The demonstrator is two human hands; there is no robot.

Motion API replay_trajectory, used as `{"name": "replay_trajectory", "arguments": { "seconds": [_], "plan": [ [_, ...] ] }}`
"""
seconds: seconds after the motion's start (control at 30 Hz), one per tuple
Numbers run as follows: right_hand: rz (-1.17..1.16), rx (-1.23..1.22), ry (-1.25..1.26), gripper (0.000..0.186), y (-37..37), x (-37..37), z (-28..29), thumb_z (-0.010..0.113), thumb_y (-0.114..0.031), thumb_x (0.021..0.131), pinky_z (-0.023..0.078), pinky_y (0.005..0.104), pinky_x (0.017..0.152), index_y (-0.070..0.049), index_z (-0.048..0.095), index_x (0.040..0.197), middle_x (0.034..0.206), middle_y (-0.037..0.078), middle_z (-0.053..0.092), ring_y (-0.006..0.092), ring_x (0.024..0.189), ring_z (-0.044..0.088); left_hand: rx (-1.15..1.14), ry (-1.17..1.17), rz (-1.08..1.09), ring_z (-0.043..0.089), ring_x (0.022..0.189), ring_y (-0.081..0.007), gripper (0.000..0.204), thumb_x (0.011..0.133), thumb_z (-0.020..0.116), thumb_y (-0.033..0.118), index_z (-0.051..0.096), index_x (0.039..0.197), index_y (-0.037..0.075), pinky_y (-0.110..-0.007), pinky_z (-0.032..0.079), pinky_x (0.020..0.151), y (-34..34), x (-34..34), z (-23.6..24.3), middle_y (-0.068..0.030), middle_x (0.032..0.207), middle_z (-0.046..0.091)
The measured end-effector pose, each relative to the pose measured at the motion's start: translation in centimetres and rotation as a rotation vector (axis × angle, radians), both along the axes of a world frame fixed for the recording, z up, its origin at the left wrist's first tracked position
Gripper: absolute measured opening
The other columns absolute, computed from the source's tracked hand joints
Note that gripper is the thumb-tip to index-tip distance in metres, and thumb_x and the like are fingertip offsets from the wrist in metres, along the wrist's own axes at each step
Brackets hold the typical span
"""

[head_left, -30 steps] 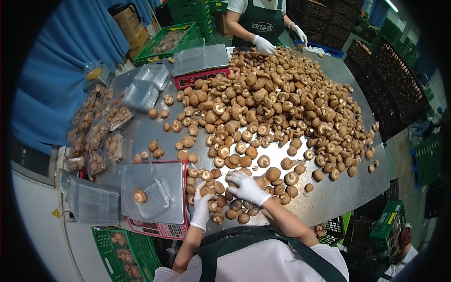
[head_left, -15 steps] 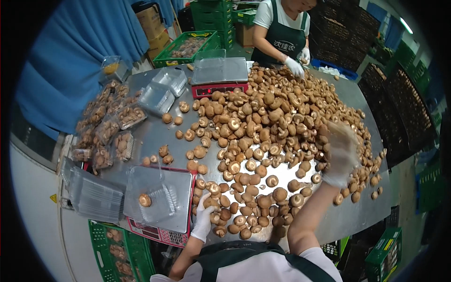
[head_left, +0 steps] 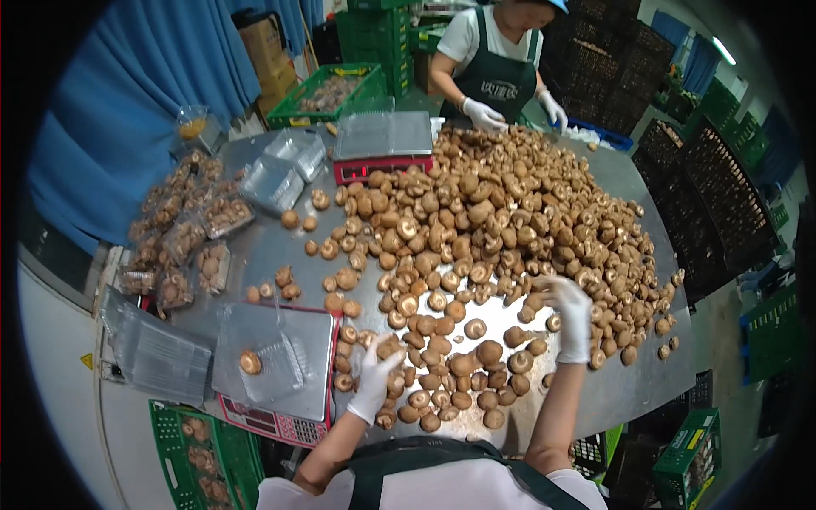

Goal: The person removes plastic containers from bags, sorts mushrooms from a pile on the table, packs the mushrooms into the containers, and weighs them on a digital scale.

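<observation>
Brown shiitake mushrooms lie in a broad heap on the metal table. Looser ones are spread toward me. My left hand, in a white glove, has its thumb and fingers round a mushroom beside the near scale. My right hand, also gloved, reaches over the heap's near edge with fingers stretched leftward. Just under those fingertips sits another mushroom, and I see no grip on it. On the near red scale rests an open clear plastic tray with one mushroom in it.
A stack of clear trays stands left of the scale. Filled packs pile up behind it. Across the table are a second red scale and a co-worker in white gloves. Green crates stand below the table's left edge.
My right hand has come left and nearer from the heap's right side. The left hand has closed further round a mushroom. The co-worker's hands have moved apart, and the whole view has shifted slightly.
</observation>
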State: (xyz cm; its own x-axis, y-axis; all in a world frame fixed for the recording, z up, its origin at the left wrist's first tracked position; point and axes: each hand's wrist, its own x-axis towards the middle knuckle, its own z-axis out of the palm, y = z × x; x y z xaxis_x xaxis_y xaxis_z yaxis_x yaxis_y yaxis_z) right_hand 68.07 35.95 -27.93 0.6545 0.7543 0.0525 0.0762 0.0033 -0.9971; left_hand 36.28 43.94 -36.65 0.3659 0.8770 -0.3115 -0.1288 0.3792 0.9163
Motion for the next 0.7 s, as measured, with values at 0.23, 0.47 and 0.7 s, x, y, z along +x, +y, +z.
{"name": "replay_trajectory", "arguments": {
  "seconds": [0.23, 0.47, 0.7],
  "plan": [
    [-0.037, -0.454, -0.719, 0.032, 9.6, -2.7, -10.5, 0.062, -0.025, 0.075, 0.048, 0.0406, 0.082, -0.006, 0.066, 0.101, 0.092, 0.016, 0.066, 0.0359, 0.086, 0.060, -0.090, -0.091, 0.103, 0.057, 0.086, -0.0117, 0.034, 0.086, 0.059, 0.012, 0.049, 0.118, 0.003, -0.025, 0.049, 0.072, -2.1, -1.8, -1.4, -0.0064, 0.102, 0.058],
    [0.111, -0.427, -1.086, 0.052, 13.9, -5.2, -16.4, 0.059, -0.032, 0.079, 0.038, 0.0470, 0.094, -0.007, 0.050, 0.123, 0.130, 0.017, 0.044, 0.0363, 0.109, 0.048, 0.093, 0.087, 0.184, 0.055, 0.083, -0.0105, 0.030, 0.086, 0.061, 0.014, 0.053, 0.112, 0.002, -0.022, 0.048, 0.069, -1.7, -3.2, -6.1, -0.0037, 0.099, 0.056],
    [-0.014, -0.404, -1.145, 0.051, 12.5, -6.0, -17.8, 0.053, -0.032, 0.084, 0.031, 0.0472, 0.101, -0.005, 0.045, 0.126, 0.134, 0.022, 0.039, 0.0415, 0.117, 0.041, 0.210, 0.198, 0.151, 0.050, 0.098, -0.0175, 0.030, 0.081, 0.061, 0.005, 0.052, 0.109, -0.001, -0.028, 0.040, 0.088, -0.9, -2.5, -5.8, -0.0086, 0.103, 0.054]
  ]
}}
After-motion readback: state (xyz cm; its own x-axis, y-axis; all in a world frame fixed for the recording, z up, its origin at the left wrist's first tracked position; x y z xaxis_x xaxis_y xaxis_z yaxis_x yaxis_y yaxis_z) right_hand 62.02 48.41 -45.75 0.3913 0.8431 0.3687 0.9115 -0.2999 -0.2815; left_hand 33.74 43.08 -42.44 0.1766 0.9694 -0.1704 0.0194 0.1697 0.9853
